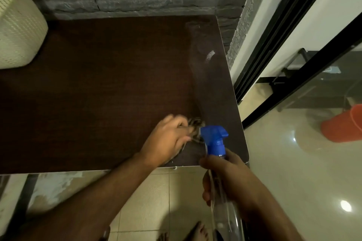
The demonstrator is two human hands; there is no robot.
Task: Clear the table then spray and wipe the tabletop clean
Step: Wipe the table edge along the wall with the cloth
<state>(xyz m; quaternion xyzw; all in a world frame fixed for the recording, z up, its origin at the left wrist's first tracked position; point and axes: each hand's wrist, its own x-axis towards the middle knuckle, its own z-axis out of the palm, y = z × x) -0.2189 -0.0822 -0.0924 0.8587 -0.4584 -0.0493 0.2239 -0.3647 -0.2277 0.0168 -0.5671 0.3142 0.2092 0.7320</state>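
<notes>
Cream woven basket [18,29] far left; orange bucket [344,123] on floor.

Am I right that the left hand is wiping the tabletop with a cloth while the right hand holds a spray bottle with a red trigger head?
Not quite: the head view shows the spray bottle has a blue trigger head, not red. The rest holds: the right hand grips it while the left hand presses a cloth on the tabletop.

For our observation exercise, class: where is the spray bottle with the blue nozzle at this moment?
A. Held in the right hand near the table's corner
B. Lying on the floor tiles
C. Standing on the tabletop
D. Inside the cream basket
A: the right hand grips the spray bottle by its clear body, while the left hand rubs a cloth on the tabletop.
</notes>
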